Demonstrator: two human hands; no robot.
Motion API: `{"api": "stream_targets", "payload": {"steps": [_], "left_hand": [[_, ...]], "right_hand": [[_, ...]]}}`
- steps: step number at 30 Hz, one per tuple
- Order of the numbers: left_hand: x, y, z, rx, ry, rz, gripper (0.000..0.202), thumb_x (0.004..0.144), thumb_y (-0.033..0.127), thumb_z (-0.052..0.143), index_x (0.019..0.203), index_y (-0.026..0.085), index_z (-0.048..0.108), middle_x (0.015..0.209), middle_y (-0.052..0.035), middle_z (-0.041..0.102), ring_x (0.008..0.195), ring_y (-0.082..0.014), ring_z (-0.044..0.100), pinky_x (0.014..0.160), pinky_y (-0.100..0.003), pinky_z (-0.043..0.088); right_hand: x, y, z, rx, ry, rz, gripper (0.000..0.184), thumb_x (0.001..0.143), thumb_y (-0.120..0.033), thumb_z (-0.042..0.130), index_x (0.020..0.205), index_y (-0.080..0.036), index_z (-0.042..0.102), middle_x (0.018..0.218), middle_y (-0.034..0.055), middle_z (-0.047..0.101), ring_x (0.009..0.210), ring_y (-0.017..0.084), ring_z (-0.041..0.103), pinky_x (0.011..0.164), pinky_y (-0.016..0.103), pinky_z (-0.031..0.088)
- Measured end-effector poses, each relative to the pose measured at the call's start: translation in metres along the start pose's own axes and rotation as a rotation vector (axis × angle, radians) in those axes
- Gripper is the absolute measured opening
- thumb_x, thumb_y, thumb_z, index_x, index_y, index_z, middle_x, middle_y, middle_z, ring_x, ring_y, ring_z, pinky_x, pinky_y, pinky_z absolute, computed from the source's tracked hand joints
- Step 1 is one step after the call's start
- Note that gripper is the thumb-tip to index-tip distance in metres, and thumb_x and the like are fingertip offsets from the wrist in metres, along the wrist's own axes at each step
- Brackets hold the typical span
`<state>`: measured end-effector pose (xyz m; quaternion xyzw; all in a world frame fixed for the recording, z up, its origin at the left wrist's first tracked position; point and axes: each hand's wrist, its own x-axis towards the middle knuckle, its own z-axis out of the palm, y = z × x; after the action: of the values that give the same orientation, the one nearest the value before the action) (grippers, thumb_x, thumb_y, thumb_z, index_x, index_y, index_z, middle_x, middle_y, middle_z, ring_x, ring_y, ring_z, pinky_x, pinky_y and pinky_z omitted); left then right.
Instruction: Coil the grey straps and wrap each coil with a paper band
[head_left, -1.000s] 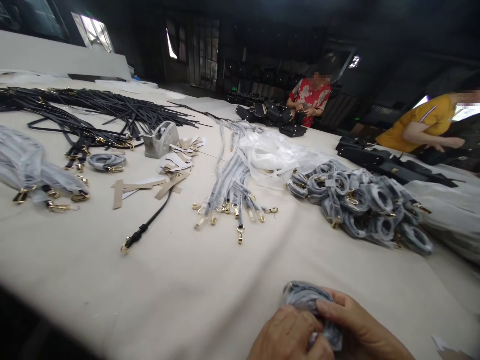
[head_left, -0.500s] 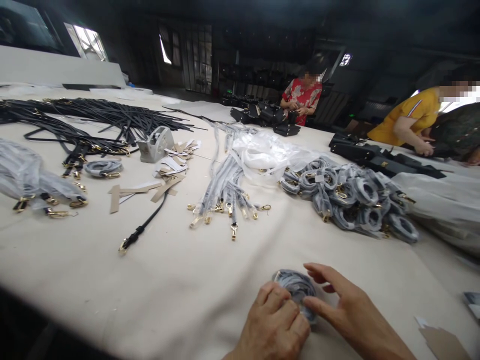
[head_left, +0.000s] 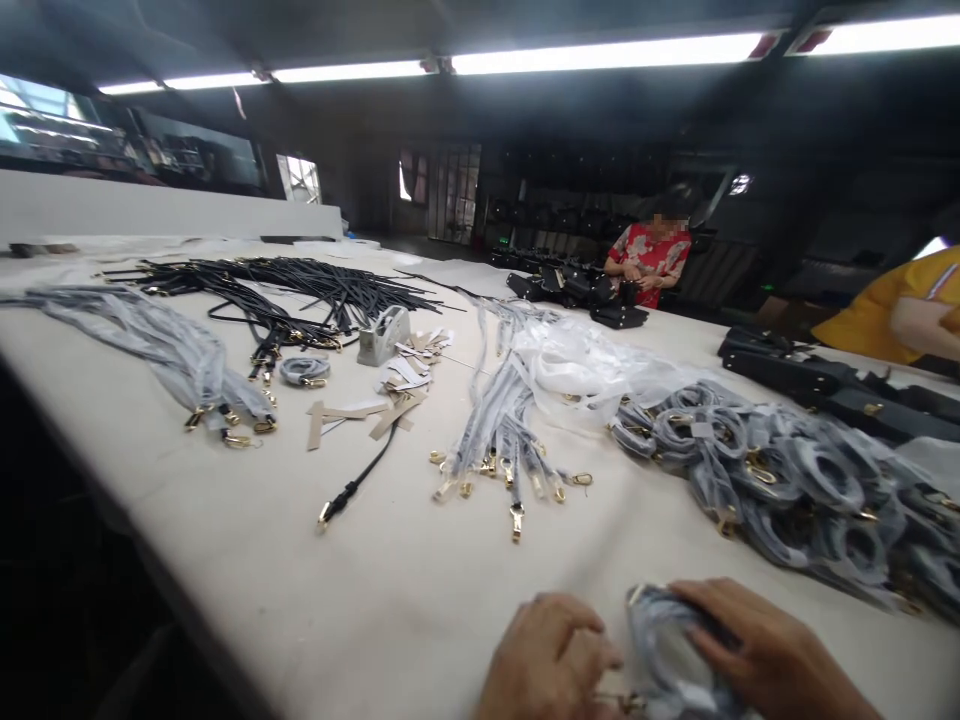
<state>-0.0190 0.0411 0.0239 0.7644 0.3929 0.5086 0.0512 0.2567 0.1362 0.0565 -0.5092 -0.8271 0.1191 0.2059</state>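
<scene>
A coiled strap in clear plastic wrap (head_left: 660, 630) lies near the table's front edge, blurred by motion. My right hand (head_left: 772, 645) is closed over its right side, thumb across the ring and fingers along the far edge. On the left, my left hand (head_left: 544, 655) has curled fingers beside the coil. A gold clasp (head_left: 630, 703) shows close to those fingertips; whether they pinch anything is hidden. Beyond the hands, wrapped straps with gold clasps (head_left: 495, 430) fan out, and a pile of wrapped coils (head_left: 795, 480) sits to the right.
Loose black straps (head_left: 300, 290) and more wrapped straps (head_left: 172, 350) lie at the left. One coil (head_left: 304, 370) rests near a grey tape dispenser (head_left: 384, 335) and paper strips (head_left: 405, 385). Black bags (head_left: 810, 375) and two people (head_left: 651, 255) are across the table (head_left: 360, 620).
The view has tilted up and swung left. My right hand, apart-fingered before, now grips the coil's right side. My left hand has drawn off the coil to its left.
</scene>
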Motion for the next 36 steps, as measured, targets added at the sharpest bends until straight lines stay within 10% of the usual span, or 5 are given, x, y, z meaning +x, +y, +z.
{"api": "stream_targets", "payload": {"steps": [7, 19, 23, 31, 36], "left_hand": [[0.055, -0.068, -0.11, 0.185, -0.054, -0.426, 0.016, 0.086, 0.012, 0.051, 0.096, 0.02, 0.061, 0.1, -0.0068, 0.066, 0.097, -0.0238, 0.062, 0.087, -0.041, 0.052], [0.048, -0.09, -0.103, 0.062, -0.021, -0.545, 0.014, 0.089, 0.021, 0.05, 0.088, 0.022, 0.064, 0.09, -0.0016, 0.071, 0.084, -0.0191, 0.067, 0.08, -0.032, 0.054], [0.073, -0.069, -0.07, 0.017, -0.171, -0.385, 0.017, 0.087, 0.011, 0.053, 0.092, 0.02, 0.067, 0.096, -0.0051, 0.071, 0.093, -0.0213, 0.066, 0.086, -0.035, 0.053], [0.131, -0.056, 0.07, -0.192, -0.586, -0.153, 0.04, 0.088, 0.01, 0.057, 0.127, 0.016, 0.063, 0.123, -0.0083, 0.07, 0.111, -0.0203, 0.065, 0.098, -0.029, 0.05], [0.128, -0.057, 0.088, -0.181, -0.71, -0.153, 0.028, 0.085, 0.018, 0.061, 0.111, 0.019, 0.072, 0.102, -0.0062, 0.076, 0.093, -0.0221, 0.069, 0.083, -0.029, 0.053]], "right_hand": [[0.058, 0.077, -0.031, -0.198, 0.071, 0.126, 0.032, 0.074, -0.048, 0.063, 0.091, -0.025, 0.078, 0.096, 0.0163, 0.077, 0.091, 0.034, 0.072, 0.083, 0.041, 0.053], [0.056, 0.065, 0.009, -0.148, 0.136, 0.276, 0.036, 0.074, -0.039, 0.055, 0.099, -0.021, 0.074, 0.104, 0.0115, 0.076, 0.096, 0.033, 0.07, 0.086, 0.042, 0.053], [0.045, 0.041, 0.022, -0.066, 0.163, 0.264, 0.038, 0.073, -0.035, 0.051, 0.102, -0.02, 0.073, 0.101, 0.0087, 0.077, 0.094, 0.029, 0.071, 0.087, 0.039, 0.053], [0.014, 0.014, 0.033, 0.307, 0.268, 0.148, 0.034, 0.07, -0.028, 0.056, 0.098, -0.021, 0.075, 0.105, 0.007, 0.076, 0.103, 0.027, 0.069, 0.096, 0.037, 0.052], [0.011, 0.008, 0.03, 0.449, 0.178, 0.254, 0.037, 0.068, -0.027, 0.058, 0.099, -0.02, 0.076, 0.107, 0.0072, 0.076, 0.105, 0.029, 0.068, 0.1, 0.041, 0.05]]}}
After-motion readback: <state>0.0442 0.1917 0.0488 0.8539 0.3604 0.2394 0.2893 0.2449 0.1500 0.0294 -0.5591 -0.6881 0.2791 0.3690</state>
